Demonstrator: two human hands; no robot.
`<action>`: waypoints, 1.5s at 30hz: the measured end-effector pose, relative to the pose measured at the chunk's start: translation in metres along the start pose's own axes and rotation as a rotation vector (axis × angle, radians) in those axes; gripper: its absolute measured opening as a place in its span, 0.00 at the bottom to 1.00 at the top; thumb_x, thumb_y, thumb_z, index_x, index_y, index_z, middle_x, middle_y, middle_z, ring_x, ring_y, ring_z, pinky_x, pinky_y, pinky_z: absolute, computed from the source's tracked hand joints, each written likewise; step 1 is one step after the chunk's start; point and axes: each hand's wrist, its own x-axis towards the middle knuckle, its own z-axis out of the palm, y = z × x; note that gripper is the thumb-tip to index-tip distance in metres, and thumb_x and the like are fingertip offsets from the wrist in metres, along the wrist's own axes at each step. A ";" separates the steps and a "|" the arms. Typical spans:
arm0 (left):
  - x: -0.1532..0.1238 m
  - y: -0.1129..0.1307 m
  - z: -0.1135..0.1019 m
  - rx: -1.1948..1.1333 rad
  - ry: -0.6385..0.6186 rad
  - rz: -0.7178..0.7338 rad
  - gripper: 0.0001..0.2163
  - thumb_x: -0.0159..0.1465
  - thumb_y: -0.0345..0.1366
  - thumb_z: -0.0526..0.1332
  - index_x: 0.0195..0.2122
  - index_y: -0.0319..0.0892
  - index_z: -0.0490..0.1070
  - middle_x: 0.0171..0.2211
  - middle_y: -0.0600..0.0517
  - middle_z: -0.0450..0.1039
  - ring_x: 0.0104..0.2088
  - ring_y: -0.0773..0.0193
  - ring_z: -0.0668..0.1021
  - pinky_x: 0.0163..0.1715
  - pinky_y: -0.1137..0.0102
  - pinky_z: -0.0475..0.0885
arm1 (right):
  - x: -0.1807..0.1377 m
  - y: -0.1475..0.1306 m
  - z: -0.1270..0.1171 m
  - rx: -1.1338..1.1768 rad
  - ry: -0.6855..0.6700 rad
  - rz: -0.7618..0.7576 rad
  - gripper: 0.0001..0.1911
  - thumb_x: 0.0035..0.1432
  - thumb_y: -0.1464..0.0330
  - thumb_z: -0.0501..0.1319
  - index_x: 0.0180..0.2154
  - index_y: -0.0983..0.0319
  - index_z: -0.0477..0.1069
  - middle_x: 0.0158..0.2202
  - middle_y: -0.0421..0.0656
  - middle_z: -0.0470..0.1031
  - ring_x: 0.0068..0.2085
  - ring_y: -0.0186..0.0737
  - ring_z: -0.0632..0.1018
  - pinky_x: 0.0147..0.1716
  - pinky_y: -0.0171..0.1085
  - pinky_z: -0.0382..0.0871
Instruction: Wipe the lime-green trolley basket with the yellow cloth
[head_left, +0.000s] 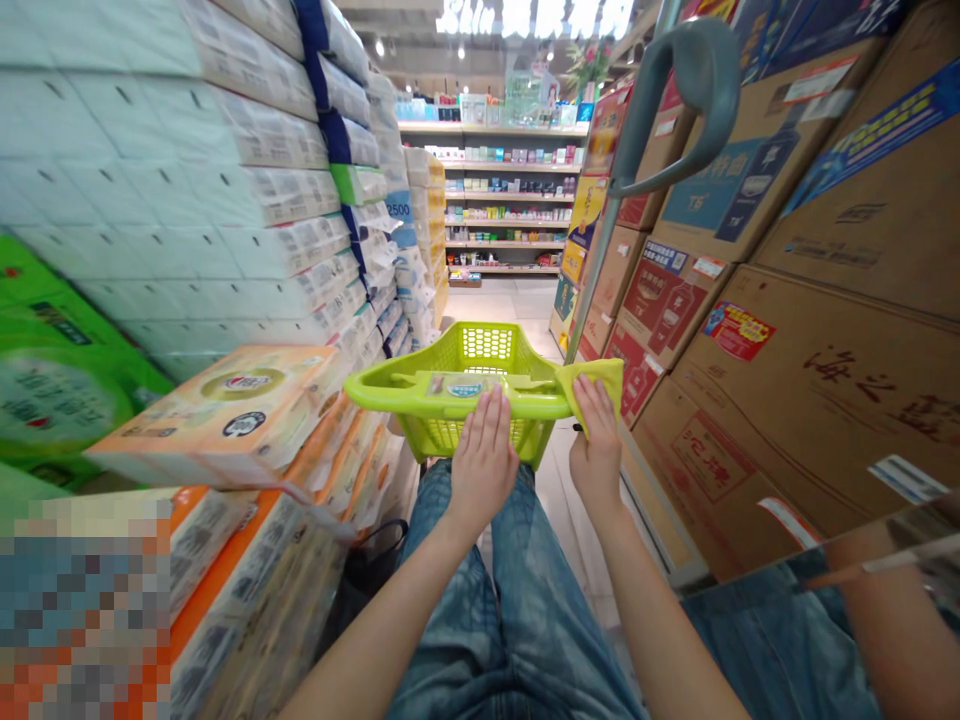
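A lime-green plastic shopping basket (420, 432) with a perforated wall rests at my knees. Across its near side lies a handle bar with a label (465, 386). My left hand (484, 455) lies on the near rim, fingers stretched out straight and close together; its thumb is mostly hidden. At the rim's right end, my right hand (598, 450) is closed on a yellow cloth (611, 378), holding it against the basket's corner. Inside the basket, the part behind the bar is only partly visible.
Stacked tissue packs (150, 200) rise on the left, with an orange tissue pack (225, 400) nearer. Cardboard cartons (825, 370) line the right. A grey handle on a pole (705, 110) stands ahead of them. Stocked shelves (510, 195) stand at the aisle's far end.
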 end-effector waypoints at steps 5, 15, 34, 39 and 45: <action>0.000 0.005 0.008 -0.007 0.044 -0.038 0.35 0.65 0.30 0.52 0.71 0.30 0.37 0.71 0.37 0.47 0.72 0.52 0.48 0.67 0.55 0.55 | -0.003 -0.035 0.019 -0.116 -0.073 0.016 0.36 0.56 0.82 0.46 0.65 0.59 0.60 0.64 0.46 0.67 0.70 0.42 0.57 0.69 0.57 0.43; -0.001 -0.004 0.005 0.017 0.019 -0.001 0.35 0.66 0.30 0.52 0.71 0.31 0.36 0.70 0.38 0.48 0.71 0.54 0.49 0.68 0.57 0.55 | -0.007 -0.015 0.009 -0.045 -0.131 -0.052 0.42 0.55 0.82 0.46 0.70 0.60 0.46 0.73 0.47 0.47 0.73 0.42 0.46 0.70 0.55 0.46; -0.002 -0.005 0.004 0.005 0.016 -0.001 0.35 0.66 0.29 0.52 0.71 0.32 0.37 0.70 0.38 0.48 0.71 0.53 0.50 0.68 0.56 0.55 | -0.014 -0.026 0.012 -0.126 -0.138 -0.059 0.37 0.59 0.82 0.46 0.67 0.56 0.56 0.71 0.46 0.54 0.73 0.43 0.48 0.69 0.58 0.44; 0.001 0.004 0.007 -0.003 0.063 -0.029 0.35 0.66 0.30 0.52 0.71 0.30 0.38 0.70 0.36 0.49 0.71 0.53 0.49 0.67 0.56 0.55 | 0.004 0.004 0.001 0.046 0.020 0.095 0.43 0.51 0.84 0.45 0.68 0.58 0.54 0.71 0.44 0.53 0.72 0.42 0.51 0.69 0.54 0.51; -0.002 0.001 0.013 0.011 0.043 -0.038 0.34 0.66 0.29 0.51 0.71 0.31 0.38 0.70 0.37 0.47 0.71 0.53 0.49 0.67 0.54 0.57 | -0.016 -0.053 0.038 -0.092 -0.112 0.010 0.38 0.59 0.80 0.45 0.69 0.59 0.49 0.69 0.46 0.57 0.73 0.42 0.47 0.69 0.60 0.40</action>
